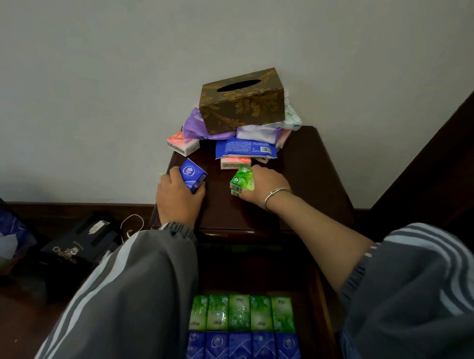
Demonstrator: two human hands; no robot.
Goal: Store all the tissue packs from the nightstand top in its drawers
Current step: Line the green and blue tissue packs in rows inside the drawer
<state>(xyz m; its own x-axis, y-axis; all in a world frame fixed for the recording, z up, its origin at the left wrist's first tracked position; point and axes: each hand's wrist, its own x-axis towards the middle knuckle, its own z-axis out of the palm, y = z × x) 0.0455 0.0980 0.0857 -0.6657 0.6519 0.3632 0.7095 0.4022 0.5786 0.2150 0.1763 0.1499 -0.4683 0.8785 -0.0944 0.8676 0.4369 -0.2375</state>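
The left hand [177,197] gripped one blue tissue pack [192,175], the right hand [265,187] clasped green tissue packs [242,181], above an open dark wooden drawer [319,305] holding five green packs [240,312] and five blue packs [243,349].

Blue packs [243,348] in the drawer [319,310]: cut by the bottom edge; left columns hidden behind the sleeve [122,299]. Pack lettering: too small to read.

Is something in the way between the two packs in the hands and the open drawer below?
Nothing visible blocks it. The left hand holds a blue pack, the right hand a green pack. The drawer is open below, rows of packs inside.
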